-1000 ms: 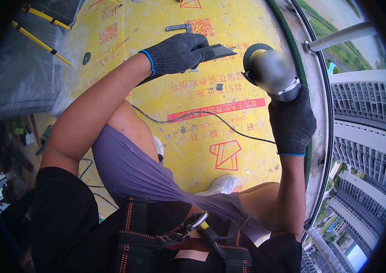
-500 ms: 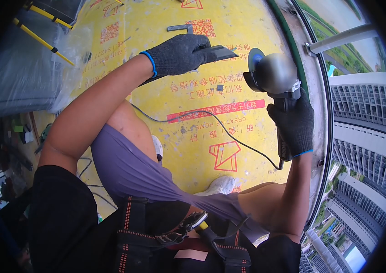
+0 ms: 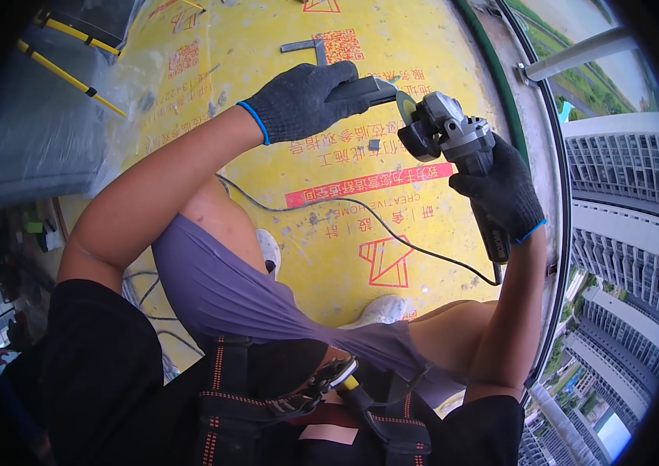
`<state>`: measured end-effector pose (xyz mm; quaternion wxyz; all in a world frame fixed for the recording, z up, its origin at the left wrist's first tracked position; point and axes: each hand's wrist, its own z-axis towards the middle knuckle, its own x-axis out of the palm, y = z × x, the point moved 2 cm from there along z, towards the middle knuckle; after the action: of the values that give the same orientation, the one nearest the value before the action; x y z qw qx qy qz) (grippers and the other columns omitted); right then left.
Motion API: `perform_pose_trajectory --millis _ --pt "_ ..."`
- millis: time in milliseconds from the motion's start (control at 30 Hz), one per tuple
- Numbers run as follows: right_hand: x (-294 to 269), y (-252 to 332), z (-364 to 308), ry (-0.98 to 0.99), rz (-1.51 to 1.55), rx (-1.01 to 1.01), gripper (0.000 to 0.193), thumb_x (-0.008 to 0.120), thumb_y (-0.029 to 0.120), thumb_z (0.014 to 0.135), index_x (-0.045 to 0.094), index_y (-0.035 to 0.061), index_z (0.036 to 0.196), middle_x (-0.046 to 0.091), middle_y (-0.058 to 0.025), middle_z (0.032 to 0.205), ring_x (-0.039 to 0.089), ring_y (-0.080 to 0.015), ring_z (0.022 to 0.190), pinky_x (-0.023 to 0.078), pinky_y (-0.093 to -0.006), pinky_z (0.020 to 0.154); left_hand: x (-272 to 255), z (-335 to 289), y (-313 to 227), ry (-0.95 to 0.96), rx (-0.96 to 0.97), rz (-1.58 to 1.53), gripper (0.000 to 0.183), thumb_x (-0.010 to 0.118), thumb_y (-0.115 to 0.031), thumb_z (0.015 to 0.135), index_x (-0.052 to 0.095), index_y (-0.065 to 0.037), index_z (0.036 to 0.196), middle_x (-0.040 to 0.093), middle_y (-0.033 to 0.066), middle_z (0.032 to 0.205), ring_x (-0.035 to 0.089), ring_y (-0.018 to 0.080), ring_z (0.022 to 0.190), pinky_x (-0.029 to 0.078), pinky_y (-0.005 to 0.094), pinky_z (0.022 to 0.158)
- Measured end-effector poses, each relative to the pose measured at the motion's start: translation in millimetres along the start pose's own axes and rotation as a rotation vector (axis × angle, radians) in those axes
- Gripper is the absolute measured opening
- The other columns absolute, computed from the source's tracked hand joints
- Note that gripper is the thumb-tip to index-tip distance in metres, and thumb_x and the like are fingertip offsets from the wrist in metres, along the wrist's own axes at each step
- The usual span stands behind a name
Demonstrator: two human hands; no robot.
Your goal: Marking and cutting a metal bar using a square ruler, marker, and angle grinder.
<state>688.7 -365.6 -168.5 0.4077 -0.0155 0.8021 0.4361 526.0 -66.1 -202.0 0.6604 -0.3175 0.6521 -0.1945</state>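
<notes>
My left hand (image 3: 302,101), in a dark knit glove with a blue cuff, is closed round a dark grey metal profile (image 3: 376,91) whose end points right. My right hand (image 3: 506,190), gloved alike, grips the body of an angle grinder (image 3: 460,132) with a silver-grey head. The thin grinder disc (image 3: 405,107) stands right at the free end of the profile; whether they touch I cannot tell. From the grinder's rear a black power cord (image 3: 391,227) runs left across the floor.
Yellow printed floor sheeting (image 3: 329,264) lies below my hands. On it rest an L-shaped grey metal piece (image 3: 318,48) and a small grey offcut (image 3: 374,144). A window frame (image 3: 553,163) runs along the right, with tall buildings beyond. Clear plastic sheeting (image 3: 116,101) and yellow-black poles (image 3: 73,79) are at left.
My right hand has brought the grinder left and turned its head, so the disc is now at the profile's end. My left hand has tilted the profile slightly.
</notes>
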Motion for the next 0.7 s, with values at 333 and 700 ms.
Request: perform_pose_trajectory --millis 333,700 --pt "11 17 -12 -0.085 -0.059 0.07 0.054 0.086 0.009 0.077 0.069 0.0021 0.128 0.078 -0.0108 0.106 0.073 -0.0195 0.096 0.058 -0.0377 0.088 2 0 0 -0.065 0.107 0.052 0.041 0.068 -0.047 0.106 0.063 -0.006 0.109 0.073 0.0232 0.092 0.071 0.0461 0.09 0.054 0.0538 0.078" --pt "38 53 -23 -0.462 -0.483 -0.071 0.038 0.084 0.031 0.085 0.064 0.013 0.112 0.078 -0.0188 0.094 0.075 -0.0449 0.088 0.061 -0.0535 0.076 2 2 -2 0.008 0.035 0.051 0.034 0.066 -0.037 0.11 0.067 -0.004 0.118 0.076 0.0196 0.098 0.075 0.0388 0.093 0.056 0.0457 0.082"
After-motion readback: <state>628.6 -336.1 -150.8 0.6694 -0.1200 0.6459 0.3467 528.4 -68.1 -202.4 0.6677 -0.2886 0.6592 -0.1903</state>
